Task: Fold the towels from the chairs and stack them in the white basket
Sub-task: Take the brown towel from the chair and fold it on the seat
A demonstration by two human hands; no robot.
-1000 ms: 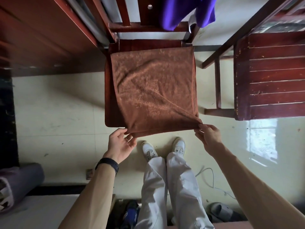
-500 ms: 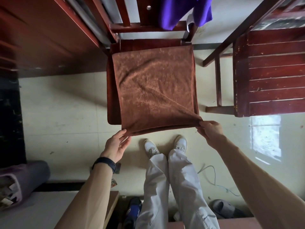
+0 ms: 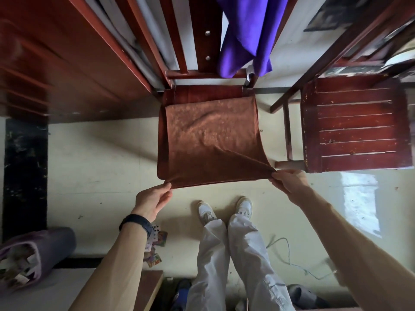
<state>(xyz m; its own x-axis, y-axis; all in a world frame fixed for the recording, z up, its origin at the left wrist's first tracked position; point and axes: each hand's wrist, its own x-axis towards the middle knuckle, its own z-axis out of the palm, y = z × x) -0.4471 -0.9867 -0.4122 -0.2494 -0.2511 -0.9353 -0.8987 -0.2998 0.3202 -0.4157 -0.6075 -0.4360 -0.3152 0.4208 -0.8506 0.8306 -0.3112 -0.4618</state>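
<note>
A brown towel (image 3: 211,140) lies spread over the seat of a dark red wooden chair (image 3: 162,131) straight ahead. My left hand (image 3: 152,200) pinches the towel's near left corner. My right hand (image 3: 288,181) pinches the near right corner, which is lifted off the seat and pulled a little to the right. A purple towel (image 3: 244,34) hangs over the same chair's backrest. The white basket is not in view.
A second red slatted chair (image 3: 357,124) stands to the right with nothing on its seat. A dark wooden cabinet (image 3: 67,59) fills the upper left. On the floor lie a grey rolled bag (image 3: 38,250), scattered cards (image 3: 155,248), a thin cable (image 3: 289,261) and slippers (image 3: 301,295).
Both hands have closed on the towel's near corners and drawn them toward me and apart; the left hand went from open fingers to a pinch. The view has tilted, showing more of the backrest.
</note>
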